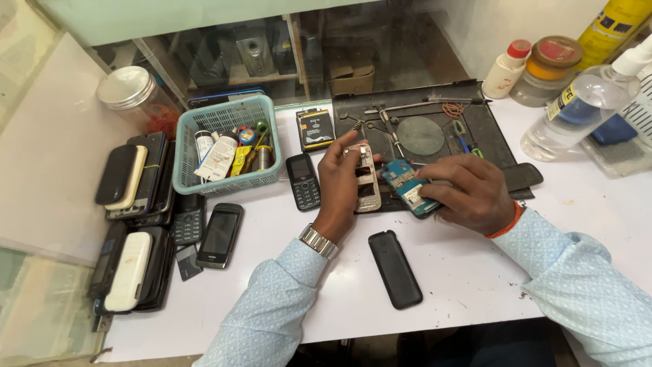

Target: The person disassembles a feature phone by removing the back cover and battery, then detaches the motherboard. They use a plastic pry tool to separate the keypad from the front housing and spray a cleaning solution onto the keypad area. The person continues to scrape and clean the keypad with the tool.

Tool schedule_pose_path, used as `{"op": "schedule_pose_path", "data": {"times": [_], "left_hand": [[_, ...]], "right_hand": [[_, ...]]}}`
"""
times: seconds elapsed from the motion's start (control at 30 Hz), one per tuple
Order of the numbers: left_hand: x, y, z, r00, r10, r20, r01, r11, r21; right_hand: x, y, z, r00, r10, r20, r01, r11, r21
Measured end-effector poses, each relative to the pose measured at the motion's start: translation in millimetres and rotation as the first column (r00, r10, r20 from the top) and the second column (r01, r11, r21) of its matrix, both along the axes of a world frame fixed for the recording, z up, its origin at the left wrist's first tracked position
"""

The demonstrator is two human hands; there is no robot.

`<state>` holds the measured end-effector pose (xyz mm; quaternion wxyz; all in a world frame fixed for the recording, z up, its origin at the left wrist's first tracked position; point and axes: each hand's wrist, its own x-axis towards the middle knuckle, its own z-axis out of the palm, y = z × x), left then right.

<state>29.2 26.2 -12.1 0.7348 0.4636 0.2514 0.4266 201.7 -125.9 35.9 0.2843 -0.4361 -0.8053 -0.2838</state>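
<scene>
My left hand (pixel 344 180) is closed around a pale metal phone frame (pixel 367 182), thumb and fingers pinching its long edges and holding it upright over the dark work mat (pixel 485 132). At three o'clock from it, my right hand (pixel 468 192) is clamped on a blue circuit board (pixel 406 185), fingers pressing it from above, the board's near end touching the frame. At six o'clock from my hands a black back cover (pixel 394 268) lies flat on the white table (pixel 475 272), apart from both. At nine o'clock of my left hand sits a small black keypad phone (pixel 303 181), with a battery (pixel 315 128) just above it at eleven. Farther out at nine o'clock stands a teal basket (pixel 197 173) of tubes and solder, and beyond it stacks of old phones (pixel 132 180). At two o'clock, well off, stand a clear spray bottle (pixel 577 112) and a few jars.
</scene>
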Motion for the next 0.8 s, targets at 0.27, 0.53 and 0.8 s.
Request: {"op": "schedule_pose_path", "data": {"times": [0.27, 0.53, 0.8], "left_hand": [[1, -26, -1, 0.998, 0.025, -0.049, -0.015, 0.982, 0.188], [-1, -28, 8, 0.997, -0.064, -0.039, 0.069, 0.986, 0.152], [1, -24, 3, 0.995, -0.093, -0.036, 0.096, 0.992, 0.081]], "right_hand": [[-4, 6, -4, 0.995, 0.039, -0.090, -0.035, 0.999, 0.041], [-5, 10, -6, 0.989, -0.035, -0.142, 0.043, 0.998, 0.055], [-7, 13, -9, 0.986, -0.013, -0.163, 0.023, 0.998, 0.059]]}}
